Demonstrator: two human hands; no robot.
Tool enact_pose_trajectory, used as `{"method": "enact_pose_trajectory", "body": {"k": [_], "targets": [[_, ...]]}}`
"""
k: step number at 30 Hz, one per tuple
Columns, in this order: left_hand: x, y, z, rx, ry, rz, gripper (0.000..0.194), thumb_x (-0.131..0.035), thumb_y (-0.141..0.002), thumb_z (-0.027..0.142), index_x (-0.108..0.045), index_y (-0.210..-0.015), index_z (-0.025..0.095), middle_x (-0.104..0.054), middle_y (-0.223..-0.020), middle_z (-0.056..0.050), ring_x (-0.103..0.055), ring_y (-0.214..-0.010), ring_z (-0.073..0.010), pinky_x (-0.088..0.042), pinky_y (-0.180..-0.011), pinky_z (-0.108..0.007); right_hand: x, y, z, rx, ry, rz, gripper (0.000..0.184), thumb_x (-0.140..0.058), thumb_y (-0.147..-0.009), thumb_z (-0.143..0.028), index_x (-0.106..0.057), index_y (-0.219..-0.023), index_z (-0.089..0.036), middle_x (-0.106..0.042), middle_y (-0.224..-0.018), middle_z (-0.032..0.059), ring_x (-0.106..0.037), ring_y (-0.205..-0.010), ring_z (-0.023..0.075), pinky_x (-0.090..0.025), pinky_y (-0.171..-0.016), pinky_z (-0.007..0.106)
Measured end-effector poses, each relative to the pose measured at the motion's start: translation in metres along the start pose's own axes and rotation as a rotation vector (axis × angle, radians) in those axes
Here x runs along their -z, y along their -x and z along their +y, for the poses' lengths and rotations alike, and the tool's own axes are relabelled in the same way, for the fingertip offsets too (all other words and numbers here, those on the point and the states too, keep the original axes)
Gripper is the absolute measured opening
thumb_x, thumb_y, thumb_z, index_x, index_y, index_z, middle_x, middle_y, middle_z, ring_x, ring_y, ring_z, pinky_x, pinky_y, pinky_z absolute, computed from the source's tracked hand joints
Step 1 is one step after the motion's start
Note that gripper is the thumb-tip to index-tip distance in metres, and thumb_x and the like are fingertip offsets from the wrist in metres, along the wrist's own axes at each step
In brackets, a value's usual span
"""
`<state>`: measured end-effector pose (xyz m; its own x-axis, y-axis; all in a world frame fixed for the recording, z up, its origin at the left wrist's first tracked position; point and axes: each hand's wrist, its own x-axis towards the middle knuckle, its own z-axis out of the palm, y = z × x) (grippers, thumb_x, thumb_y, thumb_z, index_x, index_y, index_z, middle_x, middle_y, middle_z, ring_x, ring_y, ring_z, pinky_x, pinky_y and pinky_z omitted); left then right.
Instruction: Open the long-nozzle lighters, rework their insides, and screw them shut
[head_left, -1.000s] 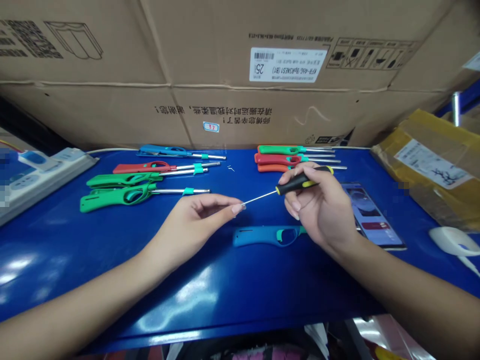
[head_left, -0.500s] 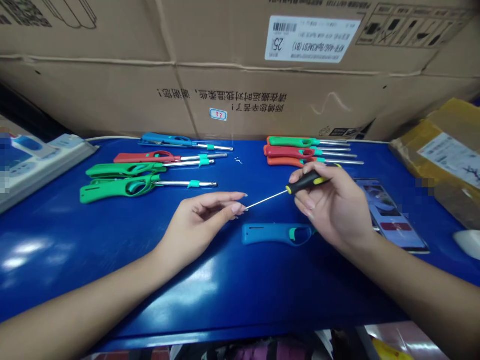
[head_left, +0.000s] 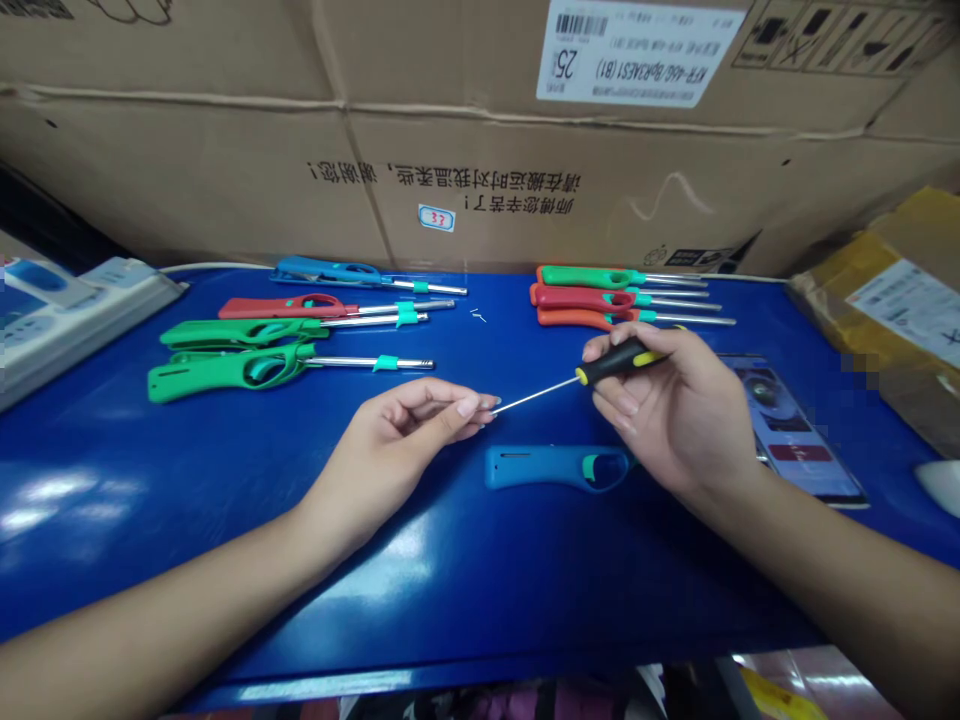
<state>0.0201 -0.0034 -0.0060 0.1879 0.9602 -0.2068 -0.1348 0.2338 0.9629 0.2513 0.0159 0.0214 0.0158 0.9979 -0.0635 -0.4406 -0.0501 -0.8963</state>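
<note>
Screwdriver (head_left: 615, 361) is mid-scene above the blue table (head_left: 465, 600), its blk/yellow handle grasped by the R hand (head_left: 686, 410), shaft slanting down to the left. L hand's (head_left: 409, 430) fingertips bunch at the tip; can't tell if they pinch it or a tiny part. Vs. half a sec ago, L index has curled in toward the thumb; driver's pose approx. same, so work at the tip prob. isn't finished. Blue lighter (head_left: 540, 468) lies on the near side, right end hidden by R hand. Writing: far carton (head_left: 225, 180) is upside down; white label (head_left: 637, 50) reads KFR-46G/BpR3AES1 (B1) w/ big "25"; Chinese lines ask for gentle handling; small sticker (head_left: 436, 218), red, looks like "33".
</note>
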Motion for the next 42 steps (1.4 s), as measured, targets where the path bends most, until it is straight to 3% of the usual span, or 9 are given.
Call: {"method": "enact_pose_trajectory", "body": {"k": [4, 13, 21, 36, 42], "targets": [[0.0032, -0.0037, -0.0037, 0.009, 0.04, 0.067, 0.022, -0.093, -0.079, 0.036, -0.084, -0.093, 0.022, -0.081, -0.089, 0.0, -0.07, -0.075, -0.0072, -0.058, -0.072, -0.014, 0.0011, 0.0005, -0.0022, 0.007, 0.015, -0.028, 0.014, -0.066, -0.086, -0.029, -0.067, -0.074, -0.02, -0.068, -0.081, 0.0019, -0.043, -0.045, 0.0067, -0.04, -0.037, 0.022], [-0.0007, -0.0073, 0.0023, 0.188, 0.36, 0.053, 0.021, -0.096, -0.071, 0.016, -0.085, -0.089, 0.016, -0.083, -0.086, -0.004, -0.076, -0.078, -0.0094, -0.063, -0.077, -0.012, -0.0001, 0.0047, 0.0014, 0.094, 0.06, -0.083, 0.013, -0.066, -0.084, -0.029, -0.074, -0.078, -0.02, -0.068, -0.082, 0.0032, -0.049, -0.048, 0.0091, -0.041, -0.038, 0.023], [-0.0006, -0.005, 0.0034, 0.181, 0.396, 0.017, 0.022, -0.088, -0.081, 0.008, -0.085, -0.101, 0.017, -0.085, -0.091, -0.007, -0.079, -0.079, -0.0106, -0.065, -0.079, -0.012, -0.0012, 0.0054, -0.0009, 0.113, 0.062, -0.078, 0.012, -0.066, -0.084, -0.027, -0.072, -0.077, -0.02, -0.067, -0.083, 0.0032, -0.051, -0.049, 0.0095, -0.043, -0.04, 0.023], [-0.0044, -0.004, 0.006, 0.192, 0.404, 0.063, 0.019, -0.084, -0.081, 0.003, -0.085, -0.096, 0.014, -0.085, -0.09, -0.009, -0.08, -0.077, -0.0118, -0.066, -0.078, -0.014, -0.0008, 0.0053, 0.0027, 0.141, 0.076, -0.058, 0.013, -0.067, -0.085, -0.029, -0.073, -0.077, -0.021, -0.069, -0.082, 0.0016, -0.052, -0.05, 0.0092, -0.048, -0.04, 0.023], [-0.0032, -0.0049, 0.0042, 0.187, 0.406, 0.098, 0.018, -0.086, -0.078, 0.002, -0.085, -0.092, 0.013, -0.085, -0.088, -0.009, -0.08, -0.077, -0.0124, -0.066, -0.078, -0.014, -0.0002, 0.0067, 0.0057, 0.246, 0.15, -0.024, 0.017, -0.075, -0.089, -0.033, -0.076, -0.079, -0.019, -0.071, -0.086, 0.0023, -0.059, -0.05, 0.0093, -0.053, -0.041, 0.024]]}}
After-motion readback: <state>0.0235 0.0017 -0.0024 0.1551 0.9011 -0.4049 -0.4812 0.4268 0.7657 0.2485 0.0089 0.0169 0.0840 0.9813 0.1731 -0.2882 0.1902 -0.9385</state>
